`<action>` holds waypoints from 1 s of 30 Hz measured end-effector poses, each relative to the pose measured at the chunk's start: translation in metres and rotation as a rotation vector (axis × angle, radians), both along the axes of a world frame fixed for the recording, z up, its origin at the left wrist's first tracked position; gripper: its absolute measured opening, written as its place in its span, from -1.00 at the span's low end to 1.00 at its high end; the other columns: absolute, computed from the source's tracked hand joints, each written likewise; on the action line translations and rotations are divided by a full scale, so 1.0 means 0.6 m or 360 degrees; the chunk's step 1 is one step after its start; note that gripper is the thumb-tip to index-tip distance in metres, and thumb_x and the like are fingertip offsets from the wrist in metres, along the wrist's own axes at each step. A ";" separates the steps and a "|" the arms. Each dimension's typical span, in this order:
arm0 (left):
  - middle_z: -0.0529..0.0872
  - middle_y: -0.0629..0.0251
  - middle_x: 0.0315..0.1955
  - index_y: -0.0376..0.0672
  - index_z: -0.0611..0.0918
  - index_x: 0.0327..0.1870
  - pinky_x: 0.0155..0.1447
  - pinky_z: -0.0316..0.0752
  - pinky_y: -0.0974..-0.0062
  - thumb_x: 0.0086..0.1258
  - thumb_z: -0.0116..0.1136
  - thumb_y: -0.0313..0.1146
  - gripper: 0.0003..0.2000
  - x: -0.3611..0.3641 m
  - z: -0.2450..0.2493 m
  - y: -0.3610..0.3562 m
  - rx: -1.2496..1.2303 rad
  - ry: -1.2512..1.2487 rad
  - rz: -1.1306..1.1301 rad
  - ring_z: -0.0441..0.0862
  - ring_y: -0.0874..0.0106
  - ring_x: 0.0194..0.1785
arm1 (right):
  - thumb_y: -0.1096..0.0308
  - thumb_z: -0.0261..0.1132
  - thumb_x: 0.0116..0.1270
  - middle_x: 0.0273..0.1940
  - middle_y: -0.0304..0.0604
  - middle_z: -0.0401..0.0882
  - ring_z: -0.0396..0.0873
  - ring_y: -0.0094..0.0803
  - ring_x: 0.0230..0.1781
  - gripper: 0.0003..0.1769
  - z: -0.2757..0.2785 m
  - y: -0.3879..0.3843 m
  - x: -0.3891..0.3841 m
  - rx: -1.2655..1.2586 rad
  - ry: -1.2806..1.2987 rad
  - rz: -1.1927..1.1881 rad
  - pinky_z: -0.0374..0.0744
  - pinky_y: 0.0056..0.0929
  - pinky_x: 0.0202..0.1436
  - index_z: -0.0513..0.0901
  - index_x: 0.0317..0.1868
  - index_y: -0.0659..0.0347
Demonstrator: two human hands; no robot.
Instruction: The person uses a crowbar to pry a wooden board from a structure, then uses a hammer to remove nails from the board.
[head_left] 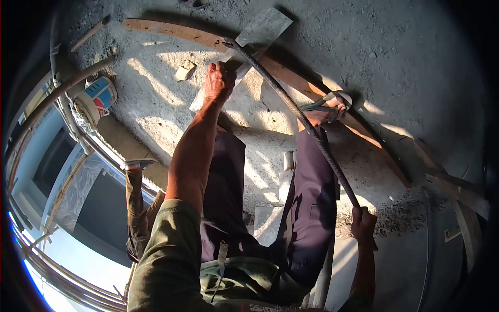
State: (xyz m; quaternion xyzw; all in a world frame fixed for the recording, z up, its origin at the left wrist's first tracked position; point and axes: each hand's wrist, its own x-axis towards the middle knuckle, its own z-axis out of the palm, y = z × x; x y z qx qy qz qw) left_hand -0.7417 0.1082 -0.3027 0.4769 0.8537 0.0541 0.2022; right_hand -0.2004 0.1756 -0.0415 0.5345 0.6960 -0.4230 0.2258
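My right hand (363,223) is wrapped round the lower end of a long ribbed steel pry bar (306,123). The bar slants up to the left, and its flattened tip lies at a wooden plank (176,29). My left hand (220,82) is closed, its fingers curled over a flat grey board (265,30) that crosses the plank near the bar's tip. Exactly how the fingers grip the board is partly hidden. My sandalled foot (328,110) rests on the plank to the right of the board.
A paint bucket (96,99) lies at the left near bamboo scaffold poles (67,117) and an open edge. Another person's leg (136,208) stands there. A small rubble chunk (185,70) lies beside my left hand. Crossed timbers (460,195) lie at the right.
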 end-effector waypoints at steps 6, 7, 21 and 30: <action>0.60 -0.03 -0.36 -0.22 0.58 -0.24 -0.12 0.42 0.11 0.15 0.23 -0.18 -0.70 -0.115 0.151 0.008 0.0168 0.0181 0.0272 0.52 0.00 -0.22 | 0.16 0.14 0.35 -0.57 0.10 0.50 0.46 0.09 -0.65 -0.67 0.129 0.014 0.101 -0.0037 -0.0560 0.0351 0.41 0.00 -0.53 0.48 -0.45 0.25; 0.61 -0.01 -0.35 -0.21 0.60 -0.24 -0.10 0.42 0.13 0.15 0.24 -0.17 -0.70 -0.138 0.175 0.003 0.0165 0.0227 0.0248 0.52 0.01 -0.22 | 0.15 0.12 0.36 -0.56 0.12 0.49 0.44 0.12 -0.65 -0.66 0.130 0.028 0.088 -0.0032 -0.0624 0.0216 0.41 0.02 -0.53 0.48 -0.45 0.26; 0.48 -0.12 -0.26 -0.33 0.42 -0.12 -0.12 0.41 0.06 0.15 0.22 -0.34 -0.65 -0.237 0.312 -0.329 -0.0406 0.0158 0.0403 0.47 -0.09 -0.17 | 0.22 0.07 0.38 -0.74 0.07 0.38 0.44 0.06 -0.72 -0.64 0.217 0.041 -0.121 0.0160 -0.0369 0.0255 0.31 -0.07 -0.66 0.44 -0.54 0.26; 0.47 -0.10 -0.26 -0.27 0.45 -0.11 -0.13 0.46 0.10 0.15 0.25 -0.27 -0.63 -0.216 0.262 -0.439 -0.0432 -0.0106 0.0620 0.51 -0.07 -0.19 | 0.09 0.07 0.40 -0.61 0.14 0.50 0.45 0.18 -0.51 -0.60 0.171 0.054 -0.397 0.0167 -0.0433 0.0506 0.40 0.03 -0.30 0.49 -0.44 0.25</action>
